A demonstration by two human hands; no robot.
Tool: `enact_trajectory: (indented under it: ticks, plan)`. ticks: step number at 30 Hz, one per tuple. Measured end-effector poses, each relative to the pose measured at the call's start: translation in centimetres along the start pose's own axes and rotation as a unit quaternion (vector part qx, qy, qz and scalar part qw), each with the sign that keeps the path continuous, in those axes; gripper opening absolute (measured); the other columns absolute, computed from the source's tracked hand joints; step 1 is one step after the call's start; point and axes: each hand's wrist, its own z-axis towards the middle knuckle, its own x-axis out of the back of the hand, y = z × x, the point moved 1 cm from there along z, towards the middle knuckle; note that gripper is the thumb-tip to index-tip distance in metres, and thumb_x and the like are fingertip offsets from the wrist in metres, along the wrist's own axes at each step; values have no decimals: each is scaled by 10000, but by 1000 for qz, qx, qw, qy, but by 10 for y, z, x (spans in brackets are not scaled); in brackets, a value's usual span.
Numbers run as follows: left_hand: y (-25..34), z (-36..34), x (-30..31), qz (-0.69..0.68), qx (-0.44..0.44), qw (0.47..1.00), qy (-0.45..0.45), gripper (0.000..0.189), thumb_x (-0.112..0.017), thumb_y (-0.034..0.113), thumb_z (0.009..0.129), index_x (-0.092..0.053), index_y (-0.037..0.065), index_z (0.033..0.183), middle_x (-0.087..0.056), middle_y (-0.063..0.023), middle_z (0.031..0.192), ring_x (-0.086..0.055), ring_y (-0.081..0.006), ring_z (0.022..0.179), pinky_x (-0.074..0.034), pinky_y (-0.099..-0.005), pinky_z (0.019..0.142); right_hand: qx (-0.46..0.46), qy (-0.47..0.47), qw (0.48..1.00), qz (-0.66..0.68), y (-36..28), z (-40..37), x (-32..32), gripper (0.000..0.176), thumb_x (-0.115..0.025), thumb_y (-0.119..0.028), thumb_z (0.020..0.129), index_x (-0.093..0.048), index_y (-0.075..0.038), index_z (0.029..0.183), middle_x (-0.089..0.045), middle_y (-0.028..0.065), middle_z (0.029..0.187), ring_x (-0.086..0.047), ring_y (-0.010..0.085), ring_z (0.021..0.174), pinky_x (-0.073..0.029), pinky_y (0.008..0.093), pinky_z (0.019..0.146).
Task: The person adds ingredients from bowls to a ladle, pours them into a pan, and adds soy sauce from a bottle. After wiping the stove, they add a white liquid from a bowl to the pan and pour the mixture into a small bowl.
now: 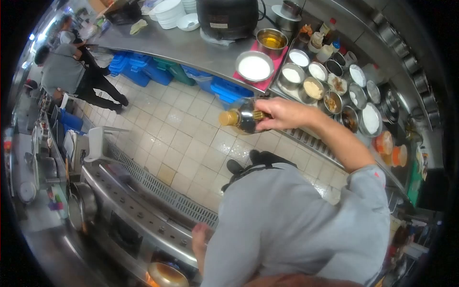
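Observation:
My right hand (282,115) reaches out over the floor, its fingers closed around a dark bottle (246,120) with a golden cap. The bottle lies sideways in the grip, cap pointing left. Low in the view, my left hand (200,235) is beside the front edge of the steel stove (143,210); its fingers are blurred and partly hidden by my grey sleeve. A metal wok (167,276) sits over flames at the bottom, below the left hand.
Bowls of powders and seasonings (313,89) crowd the right counter. A white-filled bowl (254,66) and a pot of yellow liquid (272,40) stand on the back counter. Blue bins (130,69) are beneath it. A person (67,69) bends at the left, near a plastic chair (98,143).

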Motion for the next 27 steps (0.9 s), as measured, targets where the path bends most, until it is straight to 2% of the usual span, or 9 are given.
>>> enact_trajectory:
  ticks: [1, 5, 7, 9, 12, 13, 17, 19, 27]
  plan:
    - [-1, 23, 7, -67, -37, 997, -14, 599, -711, 230, 943, -486, -37, 1429, -607, -192, 1328, -564, -222, 1214, -418, -337, 1037, -3, 0, 1000, 0, -6, 2, 10, 328, -766, -218, 889, -527, -34, 1020, -605, 118, 828, -612, 248, 743, -478, 391, 659]
    - [42, 46, 11, -55, -80, 994, -55, 647, -726, 265, 934, -471, -45, 1440, -582, -181, 1381, -556, -241, 1232, -405, -347, 1052, -13, -19, 999, -46, -1, 10, 46, 334, -728, -244, 919, -471, -32, 943, -569, 138, 824, -590, 295, 748, -445, 428, 668]
    - [44, 58, 10, -17, -49, 998, -41, 706, -738, 288, 922, -445, -78, 1449, -550, -173, 1433, -536, -251, 1275, -381, -356, 1086, 31, -7, 995, -97, 5, 13, 66, 330, -722, -247, 923, -468, -36, 943, -570, 145, 832, -585, 315, 753, -445, 431, 669]
    - [33, 80, 6, 18, -42, 998, -51, 723, -739, 293, 921, -434, -89, 1453, -538, -175, 1447, -524, -248, 1295, -372, -355, 1099, 2, -11, 991, -136, 3, 14, 88, 315, -721, -236, 918, -468, -49, 931, -574, 144, 812, -590, 344, 740, -446, 440, 654]
    - [21, 90, -6, 45, -9, 997, -68, 751, -744, 309, 917, -421, -95, 1461, -529, -180, 1458, -506, -246, 1325, -356, -354, 1120, 79, 32, 972, -219, 18, 14, 122, 291, -725, -214, 900, -475, -66, 906, -574, 141, 758, -599, 382, 721, -444, 470, 628]
    - [20, 91, -14, 34, 13, 997, -73, 761, -749, 319, 913, -421, -90, 1464, -532, -184, 1454, -501, -247, 1335, -349, -354, 1127, 53, 18, 973, -222, 22, 15, 137, 289, -729, -204, 894, -476, -63, 897, -569, 147, 767, -591, 393, 738, -444, 469, 630]
    - [33, 74, -70, -64, 8, 997, -40, 704, -725, 306, 932, -446, -90, 1443, -554, -188, 1423, -515, -249, 1311, -369, -342, 1109, 94, 37, 958, -270, 68, 18, 203, 283, -734, -177, 876, -479, -54, 892, -566, 150, 780, -597, 393, 769, -447, 468, 642]
    - [80, 28, -114, -100, 27, 994, -24, 638, -711, 252, 927, -476, -86, 1414, -595, -190, 1363, -562, -262, 1247, -422, -336, 1055, 99, 35, 956, -276, 92, 18, 238, 279, -735, -161, 866, -481, -50, 892, -567, 152, 787, -601, 392, 783, -449, 468, 649]
    - [134, -14, -221, -36, 73, 997, 1, 631, -707, 244, 925, -478, -86, 1411, -597, -190, 1358, -566, -263, 1240, -429, -340, 1045, 89, 59, 937, -332, 198, 8, 346, 243, -707, -75, 820, -488, -41, 917, -585, 152, 852, -603, 398, 845, -481, 475, 721]
